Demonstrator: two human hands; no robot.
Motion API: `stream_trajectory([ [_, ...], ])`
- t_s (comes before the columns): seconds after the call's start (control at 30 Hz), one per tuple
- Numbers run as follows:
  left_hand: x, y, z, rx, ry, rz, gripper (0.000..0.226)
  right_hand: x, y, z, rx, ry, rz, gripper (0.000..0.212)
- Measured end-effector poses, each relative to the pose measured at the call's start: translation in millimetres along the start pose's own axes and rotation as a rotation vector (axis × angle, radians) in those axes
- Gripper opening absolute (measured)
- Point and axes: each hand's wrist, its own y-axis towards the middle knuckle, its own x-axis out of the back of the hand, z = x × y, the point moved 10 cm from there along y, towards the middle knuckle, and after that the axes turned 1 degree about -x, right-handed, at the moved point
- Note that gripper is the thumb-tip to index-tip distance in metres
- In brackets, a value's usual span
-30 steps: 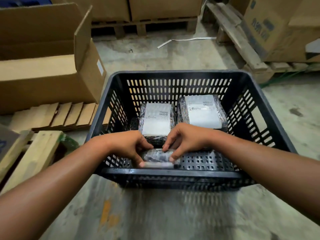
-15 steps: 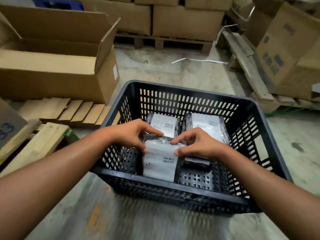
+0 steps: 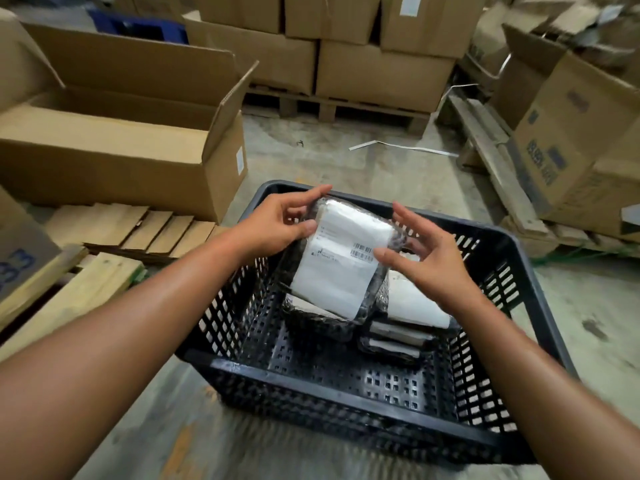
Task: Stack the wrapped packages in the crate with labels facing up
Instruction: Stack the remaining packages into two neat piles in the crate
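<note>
A black slatted plastic crate stands on the concrete floor in front of me. Above its far left part I hold a plastic-wrapped package, its white barcode label facing up. My left hand grips the package's far left corner. My right hand has its thumb on the label's right edge and its fingers spread along the right side. Under the held package lies another wrapped package. A stack of wrapped packages sits at the crate's right, its top label up.
An open cardboard box sits on a wooden pallet to the left. Stacked cartons on a pallet stand behind the crate. More cartons and pallet boards lie to the right. A white strap lies on the floor.
The package rose from the crate's near floor and was turned label-up, then lifted over the far left package. My view tilted upward.
</note>
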Motion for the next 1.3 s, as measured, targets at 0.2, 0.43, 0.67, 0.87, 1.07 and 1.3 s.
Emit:
stream_trajectory([
  [0.2, 11.5, 2.2, 18.5, 0.131, -0.057, -0.031, 0.06, -57.4, -15.7, -23.5, 0.075, -0.53, 0.267, 0.165],
  [0.43, 3.9, -2.4, 43.4, 0.128, 0.058, -0.058, 0.071, -57.4, -7.0, -44.2, 0.002, -0.592, 0.313, 0.164],
  [0.67, -46.1, 1.3, 46.6, 0.012, 0.666, 0.309, 0.158, -41.1, 16.4, -50.4, -0.118, -0.57, 0.249, 0.162],
  [0.87, -52.1, 3.5, 92.9, 0.115, 0.852, 0.354, 0.146, -64.7, 15.8, -72.8, -0.172, -0.719, 0.398, 0.155],
  [1.07, -57.2, 7.1, 105.6, 0.168, 0.938, 0.401, 0.149, -82.3, 12.2, -81.7, -0.121, -0.85, 0.466, 0.129],
  [1.3, -56.7, 17.0, 104.7, 0.144, 0.911, 0.385, 0.143, -87.7, 13.8, -74.2, -0.031, -1.051, 0.43, 0.129],
])
